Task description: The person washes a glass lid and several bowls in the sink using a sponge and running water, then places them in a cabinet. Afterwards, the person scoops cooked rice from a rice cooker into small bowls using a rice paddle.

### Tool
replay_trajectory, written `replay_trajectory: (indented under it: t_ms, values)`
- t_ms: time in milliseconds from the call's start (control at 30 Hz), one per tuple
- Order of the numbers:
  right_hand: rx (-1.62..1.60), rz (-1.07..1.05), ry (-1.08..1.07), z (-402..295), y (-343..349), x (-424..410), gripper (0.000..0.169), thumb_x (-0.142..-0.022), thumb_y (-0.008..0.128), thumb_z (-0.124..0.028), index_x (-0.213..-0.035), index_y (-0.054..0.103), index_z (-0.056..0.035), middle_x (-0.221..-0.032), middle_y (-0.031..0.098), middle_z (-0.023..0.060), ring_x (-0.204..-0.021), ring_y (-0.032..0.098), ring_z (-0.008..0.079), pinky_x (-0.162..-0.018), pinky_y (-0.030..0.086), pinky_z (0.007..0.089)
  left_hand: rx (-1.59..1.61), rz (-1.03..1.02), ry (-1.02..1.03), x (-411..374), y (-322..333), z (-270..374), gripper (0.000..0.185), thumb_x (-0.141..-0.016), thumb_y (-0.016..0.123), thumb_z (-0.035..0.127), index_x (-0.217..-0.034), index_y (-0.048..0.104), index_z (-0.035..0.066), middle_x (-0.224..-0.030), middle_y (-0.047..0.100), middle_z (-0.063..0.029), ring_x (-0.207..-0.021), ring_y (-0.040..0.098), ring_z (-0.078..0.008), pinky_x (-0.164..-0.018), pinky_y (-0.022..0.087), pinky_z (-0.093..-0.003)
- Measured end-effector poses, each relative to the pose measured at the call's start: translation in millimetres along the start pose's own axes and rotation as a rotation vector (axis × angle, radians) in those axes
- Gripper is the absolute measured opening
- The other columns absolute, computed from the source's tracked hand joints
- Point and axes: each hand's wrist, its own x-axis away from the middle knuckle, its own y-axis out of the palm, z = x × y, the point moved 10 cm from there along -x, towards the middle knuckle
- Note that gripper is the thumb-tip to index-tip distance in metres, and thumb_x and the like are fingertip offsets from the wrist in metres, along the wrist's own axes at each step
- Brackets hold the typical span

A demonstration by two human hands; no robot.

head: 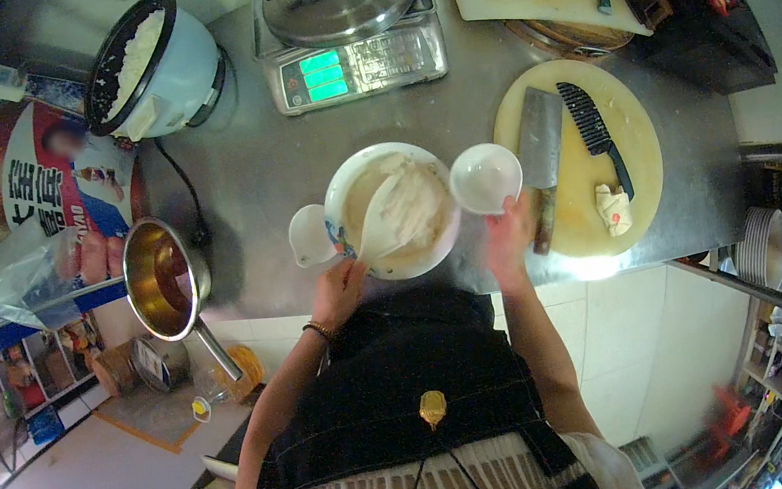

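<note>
My left hand [342, 290] grips the handle of a white rice paddle [377, 227], whose broad end lies over a large white bowl [452, 224] with a blue pattern on its side. Pale, thick batter or dough [415, 203] is on the paddle and in the bowl. My right hand [510, 242] holds the rim of a small white bowl [486, 177], just right of the large one. Another small white cup with a spout [309, 238] stands at the large bowl's left. A cleaver [540, 138] lies on the round cutting board [571, 233] beside my right hand.
The board also carries a black wavy-bladed cutter [588, 120] and a crumpled wrapper [613, 209]. Behind are a digital scale [394, 62] under a metal lid [340, 5], and a rice cooker [187, 70]. A steel saucepan [202, 273] sits at the left edge, its handle jutting out.
</note>
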Motion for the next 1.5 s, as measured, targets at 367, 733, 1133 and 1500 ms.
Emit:
replay_trajectory:
  t_ms: [367, 733, 1133, 1500]
  values:
    - [0.041, -0.222, 0.358, 28, 73, 70, 0.053, -0.091, 0.055, -0.017, -0.14, 0.036, -0.0107, -0.126, 0.05, 0.0082, -0.113, 0.052, 0.0184, -0.087, 0.05, 0.0332, -0.286, 0.269, 0.374, 59, -53, 63, 0.014, -0.089, 0.055, 0.014, -0.101, 0.056, 0.008, -0.086, 0.06, -0.0165, -0.071, 0.059, -0.0388, -0.061, 0.048, -0.0452]
    - [0.124, -0.334, -0.081, -12, 55, 27, 0.054, -0.085, 0.055, -0.005, -0.136, 0.041, 0.0013, -0.133, 0.049, 0.0135, -0.121, 0.048, 0.0227, -0.104, 0.035, 0.0349, -0.932, 0.144, 0.315, 6, -60, 101, 0.051, -0.086, 0.05, 0.008, -0.135, 0.045, 0.02, -0.094, 0.054, -0.0105, -0.087, 0.06, -0.0279, -0.066, 0.053, -0.04]
    - [0.145, -0.396, 0.059, -2, 88, -28, 0.049, -0.089, 0.052, -0.016, -0.134, 0.044, 0.0012, -0.131, 0.051, 0.0112, -0.124, 0.045, 0.0214, -0.105, 0.032, 0.0337, -1.165, -0.168, 0.647, 4, -36, 145, 0.041, -0.087, 0.049, 0.013, -0.128, 0.051, 0.016, -0.09, 0.059, -0.0111, -0.071, 0.065, -0.026, -0.053, 0.053, -0.0379]
    - [-0.002, -0.482, 0.176, 22, 88, -46, 0.047, -0.091, 0.055, -0.019, -0.132, 0.045, 0.0023, -0.128, 0.053, 0.0108, -0.121, 0.047, 0.0202, -0.104, 0.034, 0.0343, -1.23, -0.376, 0.353, -48, -42, 145, 0.03, -0.091, 0.044, 0.015, -0.118, 0.055, 0.011, -0.08, 0.066, -0.0168, -0.075, 0.067, -0.0323, -0.062, 0.053, -0.045]
